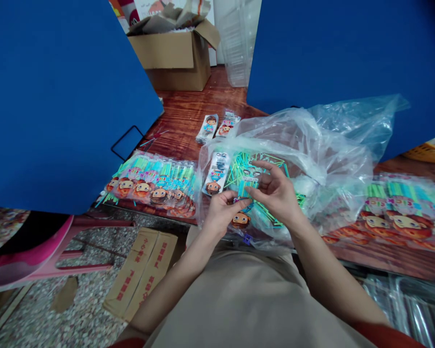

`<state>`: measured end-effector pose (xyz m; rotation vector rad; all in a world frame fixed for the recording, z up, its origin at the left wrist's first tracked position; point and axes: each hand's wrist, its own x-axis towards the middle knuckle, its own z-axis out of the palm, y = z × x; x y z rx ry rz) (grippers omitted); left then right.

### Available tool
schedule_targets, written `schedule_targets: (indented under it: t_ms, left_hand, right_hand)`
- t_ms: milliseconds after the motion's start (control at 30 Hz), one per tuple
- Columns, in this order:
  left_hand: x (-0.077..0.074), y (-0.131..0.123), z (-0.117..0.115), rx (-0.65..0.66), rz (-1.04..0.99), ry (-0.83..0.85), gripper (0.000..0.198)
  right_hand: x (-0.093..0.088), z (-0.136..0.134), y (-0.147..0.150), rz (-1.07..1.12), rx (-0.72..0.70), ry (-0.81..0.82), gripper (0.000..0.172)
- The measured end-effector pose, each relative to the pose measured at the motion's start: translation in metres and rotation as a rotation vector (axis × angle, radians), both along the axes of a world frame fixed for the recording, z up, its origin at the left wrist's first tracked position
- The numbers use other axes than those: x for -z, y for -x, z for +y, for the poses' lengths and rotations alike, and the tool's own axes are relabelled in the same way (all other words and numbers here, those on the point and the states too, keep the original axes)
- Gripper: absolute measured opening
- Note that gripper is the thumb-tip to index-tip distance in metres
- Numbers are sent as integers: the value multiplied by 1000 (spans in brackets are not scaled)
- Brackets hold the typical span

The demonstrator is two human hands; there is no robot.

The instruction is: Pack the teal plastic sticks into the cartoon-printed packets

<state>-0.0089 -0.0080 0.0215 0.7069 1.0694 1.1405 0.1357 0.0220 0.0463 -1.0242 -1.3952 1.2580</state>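
Both hands meet at a small clear printed packet (247, 187) of green and blue sticks with a cartoon face at its lower end. My left hand (222, 211) pinches its lower left side between thumb and fingers. Around the packet's upper right edge curl the thumb and fingers of my right hand (278, 194). Beneath them, loose green sticks (271, 212) lie in a large clear plastic bag (281, 129). A stack of printed packets (216, 175) with a cartoon face sits just left of the held one.
Rows of filled packets lie to the left (155, 186) and right (398, 208). Two small stacks (207, 128) are farther back, before an open cardboard box (170, 53). Large blue panels flank the table (177, 135). A pink stool (68, 246) and flattened cardboard (141, 270) are below left.
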Motion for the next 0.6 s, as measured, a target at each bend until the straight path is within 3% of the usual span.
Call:
schedule_targets:
  t_ms: [200, 367, 600]
  left_hand:
    - [-1, 1, 0, 9, 7, 4, 38]
    - [1, 1, 2, -62, -26, -11, 34]
    - [0, 3, -1, -64, 65, -37, 34]
  right_hand:
    - [1, 2, 0, -17, 32, -20, 52]
    - [5, 3, -2, 14, 33, -10, 53]
    - [9, -2, -4, 38, 47, -33, 51]
